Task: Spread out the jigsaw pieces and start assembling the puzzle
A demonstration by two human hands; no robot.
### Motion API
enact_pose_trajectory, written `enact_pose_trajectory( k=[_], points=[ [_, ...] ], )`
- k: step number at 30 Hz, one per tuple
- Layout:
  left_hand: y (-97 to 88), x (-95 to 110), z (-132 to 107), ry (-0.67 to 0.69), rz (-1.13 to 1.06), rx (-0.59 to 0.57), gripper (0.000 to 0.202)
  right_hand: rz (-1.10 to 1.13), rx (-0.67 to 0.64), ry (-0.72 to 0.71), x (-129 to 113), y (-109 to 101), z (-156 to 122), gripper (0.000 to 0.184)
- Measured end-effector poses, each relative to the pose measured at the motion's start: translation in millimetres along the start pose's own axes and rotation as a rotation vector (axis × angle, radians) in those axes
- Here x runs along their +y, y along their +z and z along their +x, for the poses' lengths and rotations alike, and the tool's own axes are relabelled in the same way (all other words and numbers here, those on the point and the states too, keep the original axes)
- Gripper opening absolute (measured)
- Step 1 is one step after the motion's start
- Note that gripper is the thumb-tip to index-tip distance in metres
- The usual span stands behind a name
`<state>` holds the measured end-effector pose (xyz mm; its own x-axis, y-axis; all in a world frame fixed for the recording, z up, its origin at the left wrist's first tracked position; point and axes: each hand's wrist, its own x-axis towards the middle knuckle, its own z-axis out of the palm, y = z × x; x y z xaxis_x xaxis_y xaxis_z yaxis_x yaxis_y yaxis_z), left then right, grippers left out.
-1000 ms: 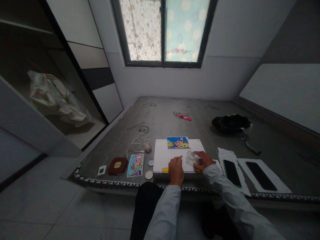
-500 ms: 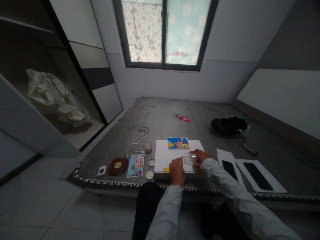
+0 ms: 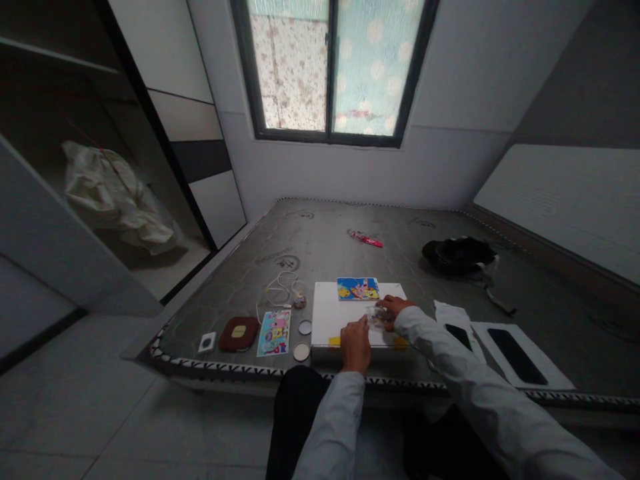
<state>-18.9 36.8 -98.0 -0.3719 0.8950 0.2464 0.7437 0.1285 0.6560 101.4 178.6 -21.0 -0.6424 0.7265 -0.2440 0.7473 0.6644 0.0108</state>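
Pinching a clear container (image 3: 375, 318) between left hand (image 3: 355, 343) and right hand (image 3: 397, 307), the brown case's label (image 3: 239, 332) unreadable

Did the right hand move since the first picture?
Yes. Judged against the blue cartoon card on the white box, the right hand has moved left and closer to the card.

Bed (image 3: 325, 257): grey patterned top, loaded mostly along the front.
Front middle: flat white rectangular box (image 3: 327, 320).
Beside box, left: grey-white round disc (image 3: 305, 327), cream round disc (image 3: 301, 352), colourful cartoon card (image 3: 274, 333).
Front left: brown rounded-square case (image 3: 239, 333), small white square block (image 3: 207, 342) with dark circle.
Behind card: looped white cable (image 3: 287, 306).
Far middle: thin red strip (image 3: 367, 239).
Right: black cap (image 3: 457, 255); two white sheets (image 3: 537, 355) nearer front.
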Motion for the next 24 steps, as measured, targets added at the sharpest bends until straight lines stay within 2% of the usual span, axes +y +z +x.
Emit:
enact_pose_trajectory(
  k=[18, 24],
  points=[
    [-2.2, 3, 5, -0.005, -0.052, 0.067, 0.037, -0.042, -0.084, 0.028, -17, -29, 21, 0.079],
    [1.3, 0, 3, 0.014, -0.052, 0.092, 0.039, -0.165, -0.131, 0.004, -23, -35, 25, 0.077]
  ],
)
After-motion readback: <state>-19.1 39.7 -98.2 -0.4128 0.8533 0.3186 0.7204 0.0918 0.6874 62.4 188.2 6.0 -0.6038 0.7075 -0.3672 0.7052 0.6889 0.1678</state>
